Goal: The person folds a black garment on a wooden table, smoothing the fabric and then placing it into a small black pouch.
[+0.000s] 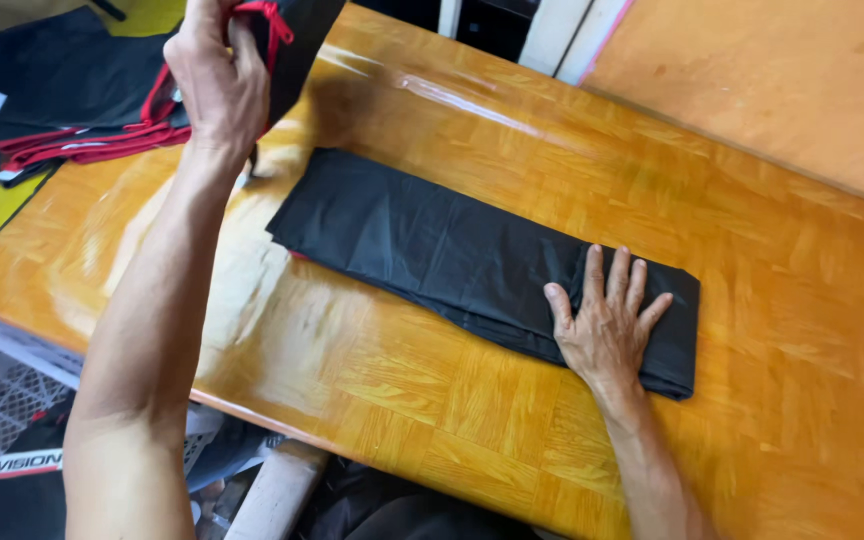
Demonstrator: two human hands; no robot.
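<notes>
right hand [607, 325] lies flat, fingers spread, pinning the near end of the folded black fabric [452, 255] on the wooden table [772, 260]; nothing grasped. left hand [217, 85] is raised and clenched on a black piece with red cord [277, 30]. judgement: keep the palm pressed down so the fold holds its edges. fabric runs from under the right palm toward the raised left hand, apart from it.
</notes>
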